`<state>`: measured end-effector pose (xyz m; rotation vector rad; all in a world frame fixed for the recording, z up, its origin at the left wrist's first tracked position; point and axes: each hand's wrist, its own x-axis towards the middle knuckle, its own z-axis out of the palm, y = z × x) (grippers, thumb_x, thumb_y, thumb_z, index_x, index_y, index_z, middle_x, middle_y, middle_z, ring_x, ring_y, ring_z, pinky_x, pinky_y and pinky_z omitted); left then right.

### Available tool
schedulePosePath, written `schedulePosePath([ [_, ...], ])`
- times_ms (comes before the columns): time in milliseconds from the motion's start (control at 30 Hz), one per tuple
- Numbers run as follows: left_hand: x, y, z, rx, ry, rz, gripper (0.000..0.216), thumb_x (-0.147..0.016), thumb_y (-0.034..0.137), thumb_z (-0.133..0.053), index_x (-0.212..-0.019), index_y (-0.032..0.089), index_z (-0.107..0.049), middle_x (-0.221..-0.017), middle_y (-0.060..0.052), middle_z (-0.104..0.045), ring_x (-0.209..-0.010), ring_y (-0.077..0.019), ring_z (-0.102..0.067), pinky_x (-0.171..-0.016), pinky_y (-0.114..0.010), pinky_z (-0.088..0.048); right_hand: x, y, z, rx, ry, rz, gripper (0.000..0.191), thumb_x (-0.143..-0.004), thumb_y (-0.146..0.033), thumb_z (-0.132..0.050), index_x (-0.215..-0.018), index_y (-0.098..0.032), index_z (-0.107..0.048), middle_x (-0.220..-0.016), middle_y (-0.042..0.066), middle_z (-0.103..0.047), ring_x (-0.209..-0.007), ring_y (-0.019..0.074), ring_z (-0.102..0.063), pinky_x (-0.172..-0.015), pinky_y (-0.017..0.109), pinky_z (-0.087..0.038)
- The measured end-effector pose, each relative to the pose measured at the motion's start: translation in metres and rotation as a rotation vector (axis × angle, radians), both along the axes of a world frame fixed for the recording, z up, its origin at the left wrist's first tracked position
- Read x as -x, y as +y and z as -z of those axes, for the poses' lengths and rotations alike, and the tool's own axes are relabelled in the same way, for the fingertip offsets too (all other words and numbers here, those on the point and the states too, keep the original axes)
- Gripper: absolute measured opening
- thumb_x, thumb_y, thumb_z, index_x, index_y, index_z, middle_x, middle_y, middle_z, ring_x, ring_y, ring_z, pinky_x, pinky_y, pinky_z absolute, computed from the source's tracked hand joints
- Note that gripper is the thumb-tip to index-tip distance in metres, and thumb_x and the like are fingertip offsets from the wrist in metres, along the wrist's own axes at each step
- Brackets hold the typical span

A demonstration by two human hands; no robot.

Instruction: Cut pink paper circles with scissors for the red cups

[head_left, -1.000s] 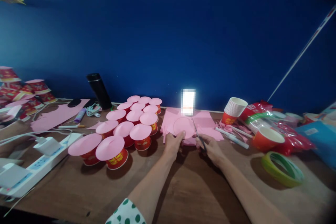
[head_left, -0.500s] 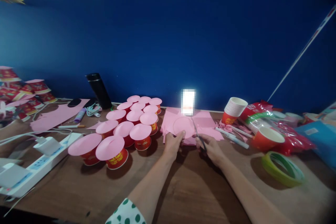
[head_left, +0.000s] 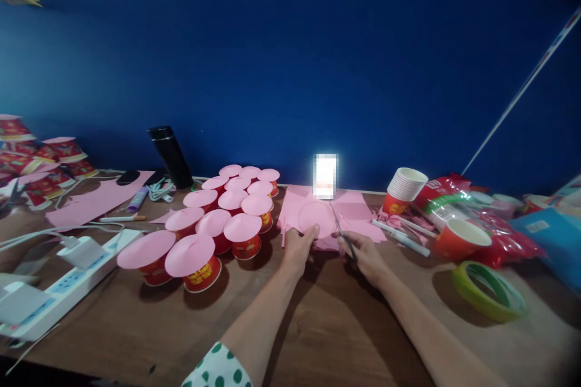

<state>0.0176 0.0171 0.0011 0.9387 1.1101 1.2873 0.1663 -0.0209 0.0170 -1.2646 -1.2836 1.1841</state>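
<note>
My left hand (head_left: 298,252) pinches the near edge of a pink paper sheet (head_left: 316,221) that has a round outline on it. Dark-handled scissors (head_left: 348,247) are in my right hand (head_left: 368,259), with the blades pointing away from me over the right side of that outline. More pink paper (head_left: 356,204) lies underneath. Left of my hands stand several red paper cups (head_left: 247,248), upside down, each topped with a pink paper disc (head_left: 242,227). Behind the sheet, a bright pixelated rectangle (head_left: 325,176) hides what is there.
On the right are stacked cups (head_left: 403,190), white pens (head_left: 402,237), an orange cup (head_left: 463,240) and yellow-green tape (head_left: 490,293). A power strip (head_left: 68,284) and a black flask (head_left: 170,157) stand left. Another person's hand (head_left: 18,221) is at the far left, by scissors (head_left: 16,193).
At the far left, the other person's hand has shifted and scissors now show above it; the pink sheet beside it slid slightly left. My own hands look almost unmoved.
</note>
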Motion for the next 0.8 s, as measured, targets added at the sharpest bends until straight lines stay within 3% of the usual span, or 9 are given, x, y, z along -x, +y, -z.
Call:
schedulePosePath([
  [800,0.0005,-0.0018,0.0010,0.010,0.135,-0.013,0.038,-0.062,0.044,-0.068,-0.047,0.012,-0.056,-0.036,-0.001,-0.049,-0.033,-0.0100,-0.044,-0.033,-0.020,-0.032,-0.0013,0.0026,0.0055,0.024,0.044,0.000,0.048,-0.065,-0.049,-0.066,-0.097,-0.014,-0.061,-0.055,-0.003,-0.053,-0.041,0.0075,-0.043,-0.035,0.017,-0.029],
])
